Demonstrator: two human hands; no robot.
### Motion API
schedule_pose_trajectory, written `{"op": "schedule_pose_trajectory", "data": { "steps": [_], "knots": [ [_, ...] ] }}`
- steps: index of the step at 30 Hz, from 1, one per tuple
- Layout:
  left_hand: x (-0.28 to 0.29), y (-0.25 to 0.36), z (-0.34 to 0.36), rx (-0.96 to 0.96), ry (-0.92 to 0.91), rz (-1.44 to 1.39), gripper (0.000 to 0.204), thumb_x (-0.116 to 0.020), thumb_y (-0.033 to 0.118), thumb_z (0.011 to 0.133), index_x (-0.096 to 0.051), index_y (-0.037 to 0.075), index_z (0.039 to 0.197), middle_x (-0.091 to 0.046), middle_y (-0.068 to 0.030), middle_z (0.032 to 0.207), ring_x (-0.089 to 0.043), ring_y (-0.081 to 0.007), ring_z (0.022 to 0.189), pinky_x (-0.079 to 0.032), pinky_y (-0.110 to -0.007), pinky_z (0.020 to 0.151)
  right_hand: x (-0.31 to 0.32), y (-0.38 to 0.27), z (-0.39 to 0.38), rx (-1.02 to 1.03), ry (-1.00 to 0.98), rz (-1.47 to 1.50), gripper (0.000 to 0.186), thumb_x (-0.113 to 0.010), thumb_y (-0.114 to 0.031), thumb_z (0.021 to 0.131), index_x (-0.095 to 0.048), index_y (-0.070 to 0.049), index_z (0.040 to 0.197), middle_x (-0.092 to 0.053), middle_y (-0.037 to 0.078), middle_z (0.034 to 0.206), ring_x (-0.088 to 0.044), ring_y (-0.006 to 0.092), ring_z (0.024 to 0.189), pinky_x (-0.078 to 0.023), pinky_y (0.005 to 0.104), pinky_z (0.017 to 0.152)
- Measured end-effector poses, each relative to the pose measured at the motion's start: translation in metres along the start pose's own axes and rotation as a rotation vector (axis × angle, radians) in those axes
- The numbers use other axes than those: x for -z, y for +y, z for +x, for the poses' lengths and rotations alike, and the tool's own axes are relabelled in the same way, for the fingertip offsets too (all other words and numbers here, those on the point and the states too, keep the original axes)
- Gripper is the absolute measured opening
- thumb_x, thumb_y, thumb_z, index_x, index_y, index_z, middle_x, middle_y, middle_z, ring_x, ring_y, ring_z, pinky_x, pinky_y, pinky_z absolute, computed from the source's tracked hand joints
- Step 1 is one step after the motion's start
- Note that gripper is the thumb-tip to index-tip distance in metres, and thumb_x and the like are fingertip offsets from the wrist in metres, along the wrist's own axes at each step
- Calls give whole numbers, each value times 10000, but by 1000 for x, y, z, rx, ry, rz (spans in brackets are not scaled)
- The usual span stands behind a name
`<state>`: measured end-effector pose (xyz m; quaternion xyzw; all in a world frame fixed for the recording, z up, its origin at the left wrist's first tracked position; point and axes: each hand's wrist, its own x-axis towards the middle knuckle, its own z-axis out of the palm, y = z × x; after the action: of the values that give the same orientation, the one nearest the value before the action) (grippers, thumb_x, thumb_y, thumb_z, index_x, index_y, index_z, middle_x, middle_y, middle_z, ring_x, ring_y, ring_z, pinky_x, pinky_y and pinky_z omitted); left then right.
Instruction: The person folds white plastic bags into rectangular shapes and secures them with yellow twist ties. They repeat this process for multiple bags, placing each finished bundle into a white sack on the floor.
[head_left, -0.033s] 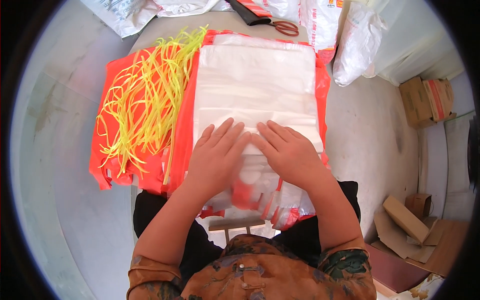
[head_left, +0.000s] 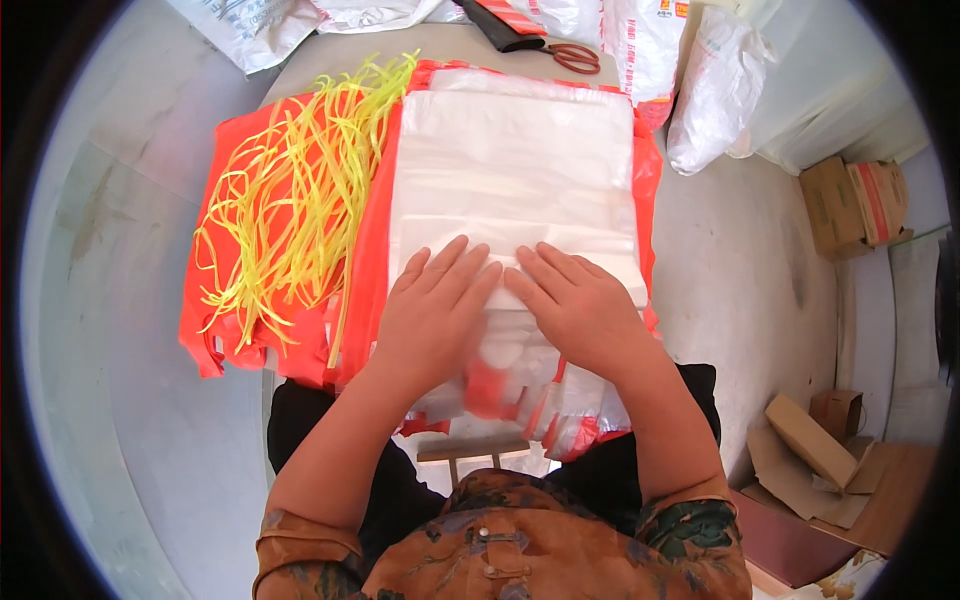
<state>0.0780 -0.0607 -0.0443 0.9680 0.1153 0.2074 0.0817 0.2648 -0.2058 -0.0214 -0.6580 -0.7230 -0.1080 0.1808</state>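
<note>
In the head view, the left hand [head_left: 432, 312] and right hand [head_left: 575, 305] lie flat and open, fingers spread, gripping nothing, pressing side by side on the near end of a stack of translucent white plastic bags [head_left: 515, 165] at frame centre. Pressing evenly and sliding both palms outward together would likely keep the slippery sheets squared. The stack looks thin, glossy and limp, resting on orange-red bags [head_left: 372, 240], with yellow plastic ties [head_left: 290, 205] at its left.

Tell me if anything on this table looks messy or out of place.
The yellow strips lie in a loose tangle on the orange sheets, some trailing past the near edge. The white bag stack lies flat and square under the left hand and right hand. Nothing looks spilled or torn.
</note>
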Motion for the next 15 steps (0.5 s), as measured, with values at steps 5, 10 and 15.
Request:
{"op": "schedule_pose_trajectory", "data": {
  "steps": [5,10,15],
  "knots": [
    [-9,0,0,33,68,42,496,-717,96,843,-667,88,1337,-653,-129,1449,-604,-322,1381,-484,-530,1124,5,-7,3,5,-33,-20,376,-677,-57,851,-705,-74,1225,-700,114,1337,-684,303,1232,-588,417,980],
    [-8,-1,1,-5,63,85,395,-606,108,943,-669,81,1332,-667,-133,1436,-638,-319,1345,-516,-502,1095,8,-6,0,41,-61,-49,425,-660,-77,853,-668,-48,1277,-668,170,1324,-666,341,1200,-570,414,969],
    [-6,-3,-1,-3,62,81,382,-592,122,956,-667,69,1327,-665,-138,1440,-642,-321,1340,-529,-481,1073,18,-6,-1,-99,-83,-137,336,-675,-82,860,-714,-74,1194,-738,114,1257,-706,304,1167,-580,400,967]
  ]
}}
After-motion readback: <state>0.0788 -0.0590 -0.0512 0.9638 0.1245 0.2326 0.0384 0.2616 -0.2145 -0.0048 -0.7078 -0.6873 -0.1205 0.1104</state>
